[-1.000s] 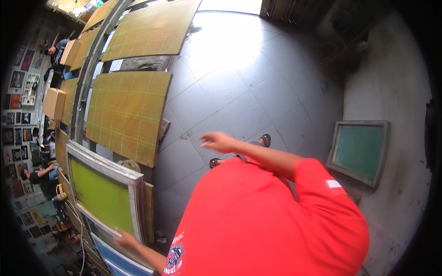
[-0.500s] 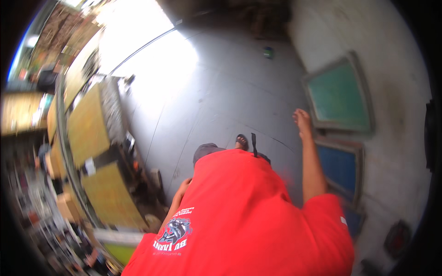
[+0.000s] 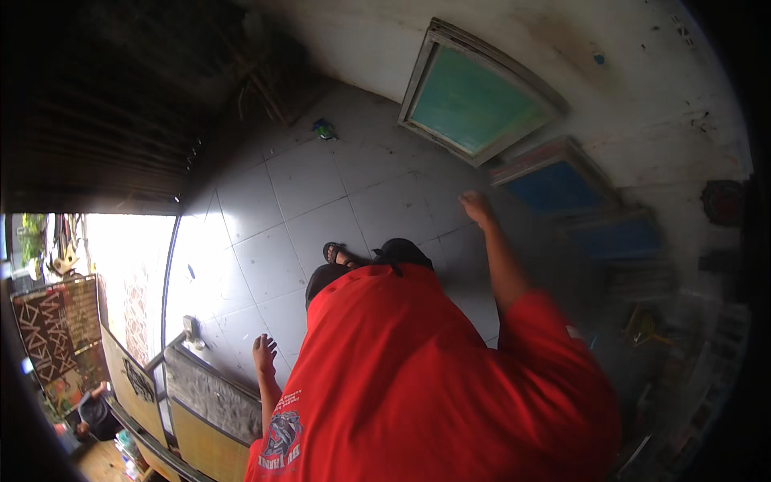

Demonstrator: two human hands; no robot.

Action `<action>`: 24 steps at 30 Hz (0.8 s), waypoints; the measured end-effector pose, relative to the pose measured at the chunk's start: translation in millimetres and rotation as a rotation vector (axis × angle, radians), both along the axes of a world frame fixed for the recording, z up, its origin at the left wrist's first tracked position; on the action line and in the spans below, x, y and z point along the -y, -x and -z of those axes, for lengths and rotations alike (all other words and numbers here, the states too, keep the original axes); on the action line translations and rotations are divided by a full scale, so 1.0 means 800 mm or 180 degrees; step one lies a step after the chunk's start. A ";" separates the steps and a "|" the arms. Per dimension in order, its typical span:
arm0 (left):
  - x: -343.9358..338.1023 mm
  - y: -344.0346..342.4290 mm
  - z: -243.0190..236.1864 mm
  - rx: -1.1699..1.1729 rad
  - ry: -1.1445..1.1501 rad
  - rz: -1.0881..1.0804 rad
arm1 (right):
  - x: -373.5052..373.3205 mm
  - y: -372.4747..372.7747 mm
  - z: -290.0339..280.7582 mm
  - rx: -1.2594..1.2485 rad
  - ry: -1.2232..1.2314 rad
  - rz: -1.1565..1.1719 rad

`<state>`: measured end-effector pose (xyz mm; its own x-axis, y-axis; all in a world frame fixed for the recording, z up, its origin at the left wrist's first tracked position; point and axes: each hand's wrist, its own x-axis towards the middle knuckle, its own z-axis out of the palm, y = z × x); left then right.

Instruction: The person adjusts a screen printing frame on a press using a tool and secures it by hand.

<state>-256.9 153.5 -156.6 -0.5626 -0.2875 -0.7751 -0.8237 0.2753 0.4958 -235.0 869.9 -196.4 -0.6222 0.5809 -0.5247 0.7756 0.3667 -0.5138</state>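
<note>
My left hand [image 3: 264, 353] hangs with fingers apart and holds nothing, above and beside the rack's yellowish boards [image 3: 205, 438] and a grey, worn surface [image 3: 205, 394]. My right hand [image 3: 475, 209] is out to the right with fingers loosely curled together and nothing visible in it. It is nearest a blue-screened frame [image 3: 546, 185] leaning by the wall. A larger green-screened frame [image 3: 474, 100] stands above it. My feet in black sandals [image 3: 341, 257] are on grey tiles [image 3: 305, 209] below my red shirt.
A dark slatted panel [image 3: 96, 120] is at upper left, beside a bright doorway [image 3: 132, 265]. A small green item [image 3: 324, 128] lies on the floor near a bundle of sticks [image 3: 265, 88]. Another person [image 3: 95, 414] is at the lower left. More frames [image 3: 618, 237] line the right wall.
I have turned round, so the rack has swung to the lower left and the wall frames toward the top. My left hand has come away from the lime-green screen frame it touched earlier.
</note>
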 end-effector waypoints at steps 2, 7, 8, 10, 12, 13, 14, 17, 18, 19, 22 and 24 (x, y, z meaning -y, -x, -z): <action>-0.020 0.056 -0.008 0.0028 0.0103 0.0587 | -0.044 0.047 -0.023 0.0011 -0.0557 0.0000; -0.084 0.159 -0.060 -0.0295 0.0180 0.0913 | -0.180 0.146 -0.065 0.0077 -0.1436 -0.0065; -0.097 0.171 -0.067 -0.0371 0.0110 0.0799 | -0.209 0.162 -0.068 0.0109 -0.1647 -0.0125; -0.124 0.172 -0.080 -0.0479 0.0254 0.0606 | -0.256 0.193 -0.068 0.0152 -0.1871 -0.0220; -0.148 0.149 -0.085 -0.0376 0.0326 0.0449 | -0.293 0.221 -0.062 0.0108 -0.2210 -0.0233; -0.163 0.135 -0.083 -0.0268 0.0322 0.0446 | -0.308 0.232 -0.057 0.0099 -0.2363 -0.0234; -0.175 0.120 -0.080 -0.0130 0.0326 0.0540 | -0.320 0.240 -0.051 -0.0054 -0.2471 -0.0268; -0.213 0.065 -0.068 0.0289 0.0436 0.1293 | -0.351 0.255 -0.031 -0.0467 -0.2803 -0.0422; -0.225 0.050 -0.066 0.0416 0.0453 0.1498 | -0.359 0.260 -0.029 -0.0582 -0.2917 -0.0497; -0.236 0.039 -0.065 0.0494 0.0464 0.1658 | -0.366 0.260 -0.026 -0.0683 -0.3041 -0.0583; -0.255 0.044 -0.070 0.0575 0.0507 0.1971 | -0.373 0.269 -0.022 -0.0747 -0.3204 -0.0375; -0.266 0.053 -0.076 0.0547 0.0544 0.2093 | -0.369 0.269 -0.039 -0.0578 -0.3036 -0.0433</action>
